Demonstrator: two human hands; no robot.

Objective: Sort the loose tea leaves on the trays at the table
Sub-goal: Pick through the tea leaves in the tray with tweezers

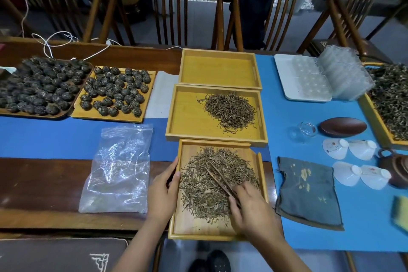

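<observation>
Three wooden trays line up in front of me. The near tray (pixel 176 223) holds a wide spread of loose tea leaves (pixel 205 190). My right hand (pixel 249 210) grips wooden tweezers (pixel 220 180), whose tips rest in that spread. My left hand (pixel 162 192) holds the near tray's left rim. The middle tray (pixel 187 121) carries a smaller heap of tea leaves (pixel 230 111) at its right side. The far tray (pixel 218 68) has nothing in it.
A clear plastic bag (pixel 119 170) lies left of the near tray. Two trays of rolled tea balls (pixel 114 93) sit at far left. At right are a grey cloth (pixel 309 192), white cups (pixel 357 174), a dark saucer (pixel 343 127), a glass cup (pixel 305 131), plastic moulds (pixel 309 77) and another tea tray (pixel 393 99).
</observation>
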